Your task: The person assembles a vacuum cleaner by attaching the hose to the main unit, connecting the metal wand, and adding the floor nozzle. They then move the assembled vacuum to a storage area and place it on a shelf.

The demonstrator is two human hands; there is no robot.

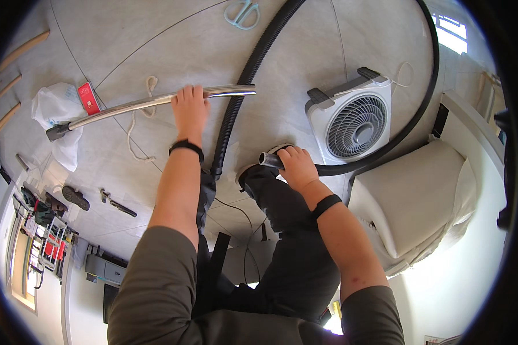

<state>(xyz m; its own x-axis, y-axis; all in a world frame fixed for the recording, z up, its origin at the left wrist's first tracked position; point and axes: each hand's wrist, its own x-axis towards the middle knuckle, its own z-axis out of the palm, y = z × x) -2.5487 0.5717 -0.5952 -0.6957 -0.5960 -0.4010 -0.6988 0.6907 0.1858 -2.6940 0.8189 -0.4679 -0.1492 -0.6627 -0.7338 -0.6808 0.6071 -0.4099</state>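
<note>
My left hand (191, 112) is closed around a shiny metal vacuum cleaner tube (138, 106), near its right end. A dark nozzle (57, 132) sits at the tube's far left end, beside a white plastic bag (56, 104). In my right hand (297, 167) is the end of a black vacuum hose (345, 169), with its round opening facing left. The hose end and the tube are apart. A ribbed black hose (259, 63) runs down the floor between my hands and passes under the tube's right end.
A grey-white box fan (354, 123) stands right of my right hand. Beyond the hose lies a beige cushion (414, 192). Light blue scissors (242, 14), a red box (88, 98), a pale rope (133, 135) and a dark shoe (75, 198) lie on the tiled floor.
</note>
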